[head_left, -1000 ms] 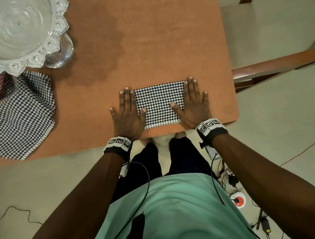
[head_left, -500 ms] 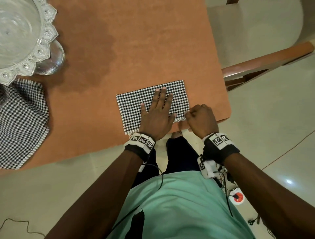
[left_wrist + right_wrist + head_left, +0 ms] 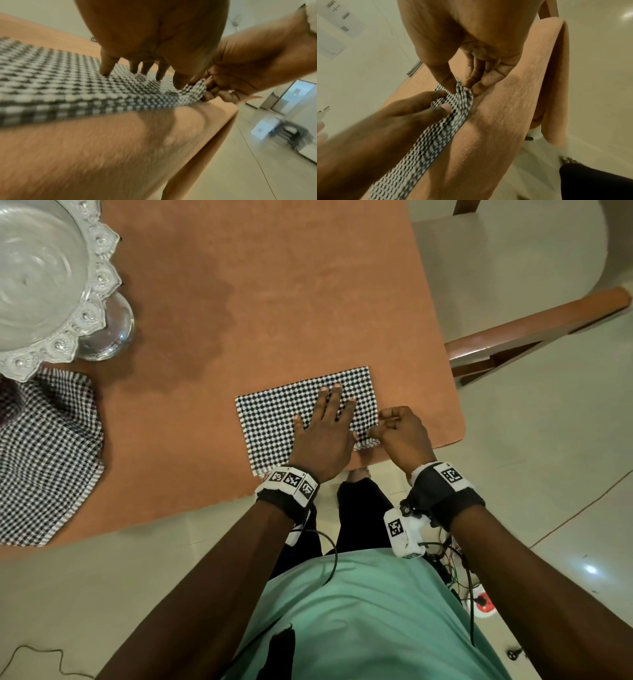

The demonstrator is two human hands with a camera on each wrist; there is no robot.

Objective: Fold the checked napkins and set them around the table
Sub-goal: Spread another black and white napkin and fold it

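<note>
Black-and-white checked cloth napkin (image 3: pixel 274 419), folded to a rectangle, lies flat at the worktop (image 3: pixel 274 285) near-right corner. Left hand (image 3: pixel 322 436) presses it with flat fingers. Right hand (image 3: pixel 400 433) pinches its lifted near-right corner.

No words or numbers can be read; only black-and-white square code markers show on the wrist bands (image 3: pixel 290 478) and on a small white box (image 3: pixel 402 533).
</note>
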